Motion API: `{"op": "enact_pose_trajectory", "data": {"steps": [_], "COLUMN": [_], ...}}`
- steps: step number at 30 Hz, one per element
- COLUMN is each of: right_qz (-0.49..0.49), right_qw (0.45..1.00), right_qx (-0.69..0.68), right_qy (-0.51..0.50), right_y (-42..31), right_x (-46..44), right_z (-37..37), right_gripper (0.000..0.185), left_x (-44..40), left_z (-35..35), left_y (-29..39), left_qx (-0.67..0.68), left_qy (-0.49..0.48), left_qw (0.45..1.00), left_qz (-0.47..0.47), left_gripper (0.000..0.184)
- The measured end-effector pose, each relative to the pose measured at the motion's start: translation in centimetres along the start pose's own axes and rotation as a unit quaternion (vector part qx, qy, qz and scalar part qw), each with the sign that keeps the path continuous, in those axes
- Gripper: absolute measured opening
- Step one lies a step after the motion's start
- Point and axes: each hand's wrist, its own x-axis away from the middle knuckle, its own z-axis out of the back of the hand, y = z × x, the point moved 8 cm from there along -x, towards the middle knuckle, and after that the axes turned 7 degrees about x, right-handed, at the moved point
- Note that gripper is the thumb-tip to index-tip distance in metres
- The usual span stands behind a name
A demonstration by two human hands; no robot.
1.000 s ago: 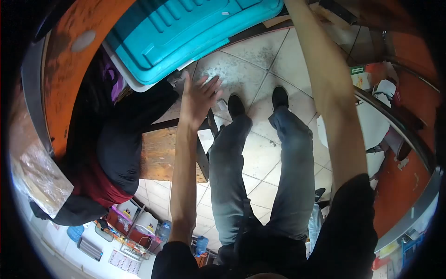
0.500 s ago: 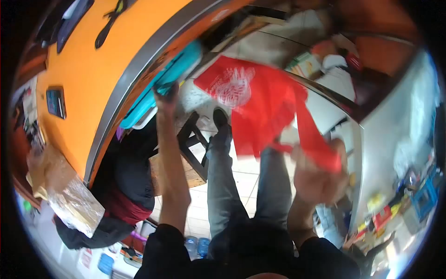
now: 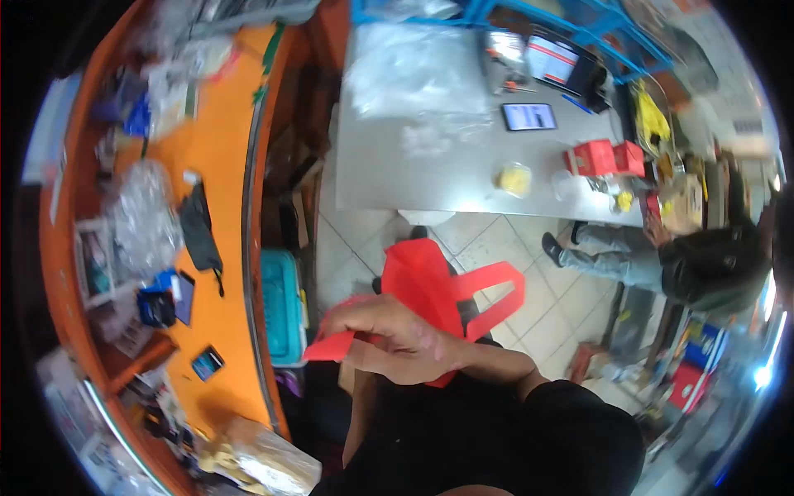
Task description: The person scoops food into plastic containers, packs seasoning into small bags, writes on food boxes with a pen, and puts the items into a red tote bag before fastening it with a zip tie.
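Orange worktop [image 3: 219,331] at far left; next, the left forearm [image 3: 359,417], its hand too hidden to tell how the fingers sit. The right hand [image 3: 405,335] grips the red bag [image 3: 422,281], short of the steel worktop's [image 3: 389,178] near edge; swung wide, its loose handle [image 3: 510,306] could snag there.

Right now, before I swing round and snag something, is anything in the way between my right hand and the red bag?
Nothing visible. The right hand grips red fabric that looks like part of the red bag, whose body hangs just beside the wrist.
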Motion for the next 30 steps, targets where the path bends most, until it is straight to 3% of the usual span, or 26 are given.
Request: {"op": "enact_pose_trajectory", "data": {"steps": [3, 5, 6, 8, 10, 12, 14, 16, 19, 21, 23, 25, 27, 28, 29, 30], "right_qz": [0.057, 0.053, 0.025, -0.041, -0.11, -0.181, -0.221, -0.247, -0.258, -0.255, -0.264, -0.256, -0.292, -0.311, -0.236, -0.158], "right_qw": [0.939, 0.9, 0.919, 0.881, 0.817, 0.773, 0.744, 0.723, 0.698, 0.673, 0.634, 0.608, 0.6, 0.596, 0.6, 0.6], "right_qx": [0.25, 0.281, 0.211, 0.197, 0.249, 0.258, 0.248, 0.224, 0.188, 0.201, 0.216, 0.241, 0.27, 0.283, 0.346, 0.406], "right_qy": [0.228, 0.328, 0.333, 0.429, 0.508, 0.55, 0.58, 0.605, 0.641, 0.664, 0.694, 0.712, 0.694, 0.684, 0.682, 0.671], "right_y": [-8.5, -10.2, -9.1, -5.4, -2.2, 1.4, 5.0, 7.6, 9.4, 9.6, 11.2, 11.3, 8.3, 6.9, 4.9, 3.6], "right_x": [4.1, 9.2, 11.4, 17.1, 23.1, 28.0, 31.8, 34.0, 35.5, 36.2, 37.8, 38.5, 37.1, 36.1, 34.4, 32.6], "right_z": [8.2, 13.7, 16.6, 22.4, 26.8, 29.7, 31.3, 32.0, 32.6, 32.9, 33.7, 35.5, 39.3, 41.7, 44.5, 47.7], "right_gripper": [0.027, 0.032, 0.032, 0.027, 0.022, 0.023, 0.023, 0.023, 0.025, 0.026, 0.03, 0.035, 0.034, 0.033, 0.031, 0.03], "left_x": [-2.9, -5.8, -7.1, -8.6, -9.9, -13.1, -20.6, -31.9, -34.9, -33.6, -33.7, -29.9, -29.1, -29.0, -29.5, -29.8], "left_z": [-2.0, -4.2, -6.1, -11.7, -17.6, -22.6, -25.5, -30.3, -33.0, -32.5, -29.6, -28.4, -25.8, -24.3, -22.7, -20.9], "left_y": [8.3, 17.4, 22.9, 33.9, 42.5, 47.0, 48.9, 48.7, 43.7, 41.4, 37.8, 34.6, 30.4, 28.3, 26.3, 24.9], "left_qx": [-0.075, -0.149, -0.207, -0.33, -0.285, -0.121, -0.257, -0.501, -0.589, -0.52, -0.524, -0.477, -0.452, -0.43, -0.408, -0.443], "left_qy": [0.003, 0.013, 0.018, 0.042, 0.103, 0.164, 0.226, 0.061, -0.058, -0.091, -0.069, -0.081, -0.065, -0.083, -0.1, -0.09], "left_qw": [0.993, 0.964, 0.928, 0.802, 0.72, 0.717, 0.658, 0.633, 0.551, 0.66, 0.701, 0.688, 0.806, 0.83, 0.853, 0.842], "left_qz": [-0.095, -0.218, -0.308, -0.496, -0.625, -0.667, -0.67, -0.587, -0.588, -0.534, -0.478, -0.541, -0.377, -0.345, -0.311, -0.294], "left_gripper": [0.053, 0.051, 0.049, 0.047, 0.045, 0.041, 0.047, 0.05, 0.05, 0.045, 0.037, 0.032, 0.025, 0.022, 0.02, 0.02]}}
